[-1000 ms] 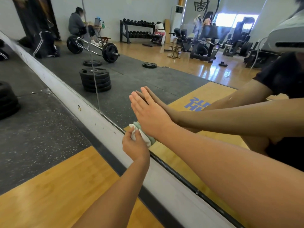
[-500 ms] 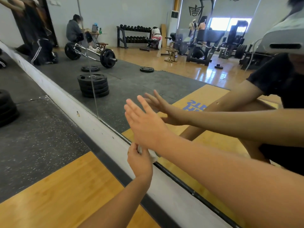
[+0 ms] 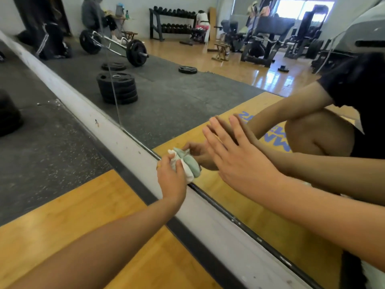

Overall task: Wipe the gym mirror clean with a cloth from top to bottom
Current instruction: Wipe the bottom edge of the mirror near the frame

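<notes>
A stack of weight plates (image 3: pixel 116 88) is sitting on speckled rubber flooring (image 3: pixel 166 97), a loaded barbell (image 3: pixel 113 45) lying beyond it. A dumbbell rack (image 3: pixel 173 21) is standing along the far wall (image 3: pixel 141 7), while a person (image 3: pixel 93 15) is sitting at a small table (image 3: pixel 123 18).

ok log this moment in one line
left hand grips bunched green-and-white cloth | cloth at bottom edge of gym mirror | right hand open, fingers straight, by mirror

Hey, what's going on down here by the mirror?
A person is crouched at the gym mirror, wiping it. Their left hand grips a bunched white-and-green cloth against the glass at its very bottom edge, by the white sill. The right hand is open, fingers straight, held toward the glass beside it.
</notes>
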`<state>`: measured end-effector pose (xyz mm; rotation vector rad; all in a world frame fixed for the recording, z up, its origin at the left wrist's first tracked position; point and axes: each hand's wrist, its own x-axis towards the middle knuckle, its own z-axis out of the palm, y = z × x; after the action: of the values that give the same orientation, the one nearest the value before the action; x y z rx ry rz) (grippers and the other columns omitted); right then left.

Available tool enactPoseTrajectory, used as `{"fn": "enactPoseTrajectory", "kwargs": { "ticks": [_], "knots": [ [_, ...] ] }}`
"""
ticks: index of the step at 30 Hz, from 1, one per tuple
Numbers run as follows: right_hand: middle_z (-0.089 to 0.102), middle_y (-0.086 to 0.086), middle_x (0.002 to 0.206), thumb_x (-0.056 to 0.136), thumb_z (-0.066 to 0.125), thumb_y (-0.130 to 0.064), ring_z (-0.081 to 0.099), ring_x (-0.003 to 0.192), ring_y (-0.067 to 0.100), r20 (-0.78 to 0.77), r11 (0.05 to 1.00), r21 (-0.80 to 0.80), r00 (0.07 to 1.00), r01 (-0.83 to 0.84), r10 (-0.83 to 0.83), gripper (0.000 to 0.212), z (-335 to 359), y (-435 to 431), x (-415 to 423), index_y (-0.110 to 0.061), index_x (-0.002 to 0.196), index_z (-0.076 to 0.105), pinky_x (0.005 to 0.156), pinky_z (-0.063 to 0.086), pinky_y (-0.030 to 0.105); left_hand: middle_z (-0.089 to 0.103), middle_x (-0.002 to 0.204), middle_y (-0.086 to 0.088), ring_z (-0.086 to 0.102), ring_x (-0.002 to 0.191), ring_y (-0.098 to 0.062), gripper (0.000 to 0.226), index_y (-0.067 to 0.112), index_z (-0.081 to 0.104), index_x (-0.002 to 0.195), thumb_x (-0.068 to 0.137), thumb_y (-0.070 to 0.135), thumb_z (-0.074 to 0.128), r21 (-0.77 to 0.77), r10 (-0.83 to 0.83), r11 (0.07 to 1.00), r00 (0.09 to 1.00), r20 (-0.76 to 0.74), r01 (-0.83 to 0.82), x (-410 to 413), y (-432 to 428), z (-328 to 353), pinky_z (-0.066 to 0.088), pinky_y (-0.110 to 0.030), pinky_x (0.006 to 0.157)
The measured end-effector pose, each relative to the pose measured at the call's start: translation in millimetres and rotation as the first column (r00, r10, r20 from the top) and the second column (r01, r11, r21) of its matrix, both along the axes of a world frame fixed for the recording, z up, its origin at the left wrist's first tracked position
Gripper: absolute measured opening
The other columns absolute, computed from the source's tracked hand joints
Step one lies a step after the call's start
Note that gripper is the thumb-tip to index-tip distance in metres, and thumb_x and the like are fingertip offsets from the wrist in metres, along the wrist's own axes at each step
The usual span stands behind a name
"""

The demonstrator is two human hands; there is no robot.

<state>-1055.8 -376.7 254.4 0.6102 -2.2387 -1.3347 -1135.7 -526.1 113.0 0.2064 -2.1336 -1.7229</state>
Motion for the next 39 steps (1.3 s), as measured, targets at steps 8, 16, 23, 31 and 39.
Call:
{"fn": "enactPoseTrajectory", "kwargs": {
  "ticks": [8, 16, 23, 31, 39],
  "knots": [
    [-0.002, 0.037, 0.165, 0.103, 0.007, -0.023, -0.009, 0.149, 0.061, -0.005, 1.0, 0.019, 1.0, 0.008, -0.007, 0.064, -2, 4, -1, 0.007, 0.159, 0.012, 0.107, -0.025, 0.079, 0.063, 0.114, 0.003, 0.059, 0.102, -0.008, 0.022, 0.016, 0.068, 0.121, 0.099, 0.018, 0.066, -0.049, -0.08, 0.996, 0.987, -0.143, 0.073, 8, -10, -11, 0.048, -0.023, 0.089],
    [-0.001, 0.035, 0.165, 0.104, 0.011, -0.024, -0.01, 0.149, 0.061, 0.023, 1.0, 0.003, 1.0, 0.016, -0.016, 0.063, 3, 2, 0, 0.008, 0.159, 0.013, 0.107, -0.026, 0.077, 0.065, 0.11, 0.005, 0.063, 0.102, -0.01, 0.017, 0.035, 0.063, 0.103, 0.098, 0.018, 0.066, 0.284, 0.119, 0.954, 0.991, -0.063, -0.097, 7, 14, -7, 0.053, -0.027, 0.089],
    [-0.005, 0.035, 0.165, 0.099, -0.002, -0.023, -0.01, 0.15, 0.059, 0.028, 1.0, 0.005, 0.999, 0.018, -0.018, 0.069, 3, 1, 1, 0.01, 0.158, 0.006, 0.111, -0.019, 0.075, 0.057, 0.104, 0.016, 0.057, 0.096, 0.011, 0.014, 0.02, 0.067, 0.113, 0.1, 0.016, 0.063, 0.26, 0.184, 0.951, 0.982, -0.049, -0.166, 9, 28, -6, 0.039, 0.0, 0.077],
    [-0.005, 0.036, 0.165, 0.104, 0.01, -0.027, -0.009, 0.149, 0.061, 0.008, 1.0, 0.014, 1.0, 0.001, -0.001, 0.066, 3, 3, -1, 0.012, 0.157, 0.007, 0.105, -0.025, 0.077, 0.064, 0.104, 0.005, 0.061, 0.097, -0.004, 0.012, 0.025, 0.068, 0.104, 0.097, 0.016, 0.069, 0.286, 0.189, 0.946, 0.975, -0.115, -0.15, 10, 15, -3, 0.051, -0.019, 0.082],
    [-0.006, 0.038, 0.164, 0.105, 0.01, -0.027, -0.01, 0.148, 0.062, 0.017, 1.0, 0.011, 1.0, -0.002, 0.002, 0.065, 2, 4, 1, 0.01, 0.158, 0.009, 0.11, -0.018, 0.078, 0.065, 0.099, 0.002, 0.061, 0.095, -0.004, 0.013, 0.013, 0.072, 0.108, 0.096, 0.008, 0.07, 0.197, 0.112, 0.979, 0.931, -0.347, -0.045, 14, 27, -3, 0.048, -0.017, 0.079]
  ]
}}
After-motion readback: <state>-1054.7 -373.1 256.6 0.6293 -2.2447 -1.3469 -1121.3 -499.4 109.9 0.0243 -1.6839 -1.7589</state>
